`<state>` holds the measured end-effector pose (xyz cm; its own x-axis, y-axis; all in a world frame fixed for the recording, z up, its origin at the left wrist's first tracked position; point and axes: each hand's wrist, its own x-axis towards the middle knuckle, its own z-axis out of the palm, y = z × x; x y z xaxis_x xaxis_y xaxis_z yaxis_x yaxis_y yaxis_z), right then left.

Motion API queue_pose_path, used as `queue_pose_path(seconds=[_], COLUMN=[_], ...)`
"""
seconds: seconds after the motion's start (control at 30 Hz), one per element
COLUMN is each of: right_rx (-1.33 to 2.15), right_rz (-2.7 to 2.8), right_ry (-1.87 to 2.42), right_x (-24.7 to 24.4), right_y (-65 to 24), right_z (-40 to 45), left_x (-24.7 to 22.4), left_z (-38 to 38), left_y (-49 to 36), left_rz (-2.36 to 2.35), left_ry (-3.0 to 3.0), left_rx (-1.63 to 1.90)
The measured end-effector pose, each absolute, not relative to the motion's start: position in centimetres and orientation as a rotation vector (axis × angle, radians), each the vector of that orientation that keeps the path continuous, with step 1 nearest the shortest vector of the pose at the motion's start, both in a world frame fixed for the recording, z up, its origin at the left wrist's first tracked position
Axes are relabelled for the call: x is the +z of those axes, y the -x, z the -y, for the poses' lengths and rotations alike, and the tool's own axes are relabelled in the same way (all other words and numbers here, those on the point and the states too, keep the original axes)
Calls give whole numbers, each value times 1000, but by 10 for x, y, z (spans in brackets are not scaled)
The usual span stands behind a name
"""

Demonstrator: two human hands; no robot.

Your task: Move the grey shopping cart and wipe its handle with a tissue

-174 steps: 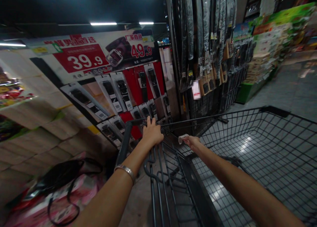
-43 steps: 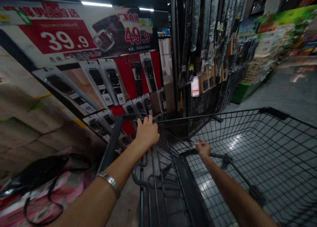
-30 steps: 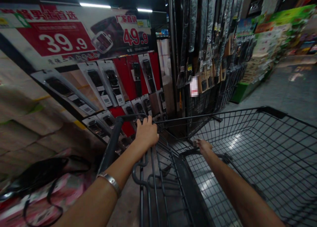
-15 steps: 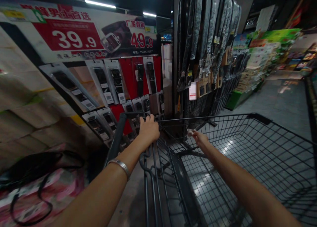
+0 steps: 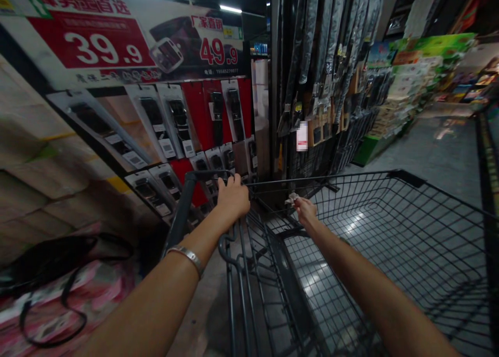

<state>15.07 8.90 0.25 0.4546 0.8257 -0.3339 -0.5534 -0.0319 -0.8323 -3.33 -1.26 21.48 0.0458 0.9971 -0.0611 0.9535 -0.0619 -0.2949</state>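
My left hand (image 5: 233, 198), below a silver bracelet (image 5: 187, 259), rests with its fingers curled over the side rail of a black wire shopping cart (image 5: 343, 179). The cart's thick handle (image 5: 180, 211) is to the left of that hand. Over the cart basket, my right hand (image 5: 306, 210) pinches a small crumpled whitish tissue (image 5: 291, 199) at its fingertips. The tissue is apart from the far rail, as far as I can see. Bare wire mesh and floor show through the basket beneath my right arm.
Packaged belts (image 5: 177, 118) hang on a board under a price sign (image 5: 101, 48). More belts in plastic (image 5: 331, 50) hang on a rack beyond the cart. Stacked packs (image 5: 413, 92) line the aisle floor (image 5: 440, 144). A black bag (image 5: 50, 258) lies on pink packages at lower left.
My right hand has moved slightly left, and more of the tissue shows. The left hand stays on the cart rail. The view has shifted a little.
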Motion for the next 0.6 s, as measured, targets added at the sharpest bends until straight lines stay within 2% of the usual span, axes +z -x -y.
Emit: queue_pose_path(seconds=[0.6], right_rx=[1018], right_rz=[170], right_ry=[1416], right_x=[-72], right_y=[-141], right_z=[-88], left_x=[209], left_z=[6], left_y=[35], left_rz=[2016], left_ry=[2130], left_rx=[411])
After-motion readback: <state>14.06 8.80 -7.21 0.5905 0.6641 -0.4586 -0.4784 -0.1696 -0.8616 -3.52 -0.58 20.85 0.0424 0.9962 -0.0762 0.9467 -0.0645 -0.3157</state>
